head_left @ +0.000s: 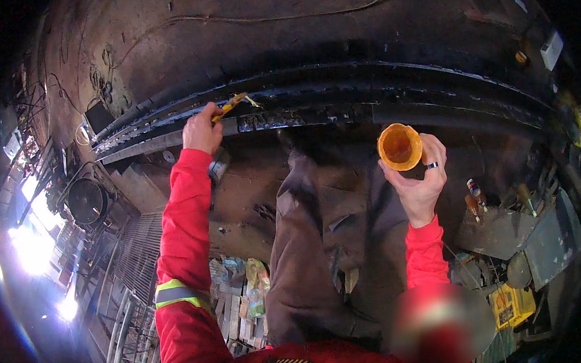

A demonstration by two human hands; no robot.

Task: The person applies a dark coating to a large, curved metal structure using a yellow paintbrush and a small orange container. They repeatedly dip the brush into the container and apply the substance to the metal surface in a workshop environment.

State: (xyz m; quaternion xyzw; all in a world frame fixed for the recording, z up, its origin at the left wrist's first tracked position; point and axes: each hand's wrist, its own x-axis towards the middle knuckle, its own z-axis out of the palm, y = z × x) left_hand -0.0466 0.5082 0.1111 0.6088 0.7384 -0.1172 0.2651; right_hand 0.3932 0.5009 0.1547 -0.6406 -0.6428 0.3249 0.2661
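Observation:
My left hand (202, 129) grips a slim yellow-handled tool (233, 105) over the long dark metal beam (339, 114). The tool's pale, bent tip points right, just above the beam; its exact kind is unclear, and I cannot tell whether it touches the metal. To the right, my right hand (422, 176) has its thumb and fingers wrapped around an orange cup (400, 147), held on the near side of the beam. The cup's mouth faces up and its inside is stained orange-brown. A ring shows on one finger.
A hose (257, 19) curves over the floor beyond the beam. At left are a round dark drum-like part (87, 201) and a metal grating (140, 253). Wood pieces (235, 314) lie near my legs. Bottles (474, 188), metal sheets (553, 231) and a yellow container (511, 305) are at right.

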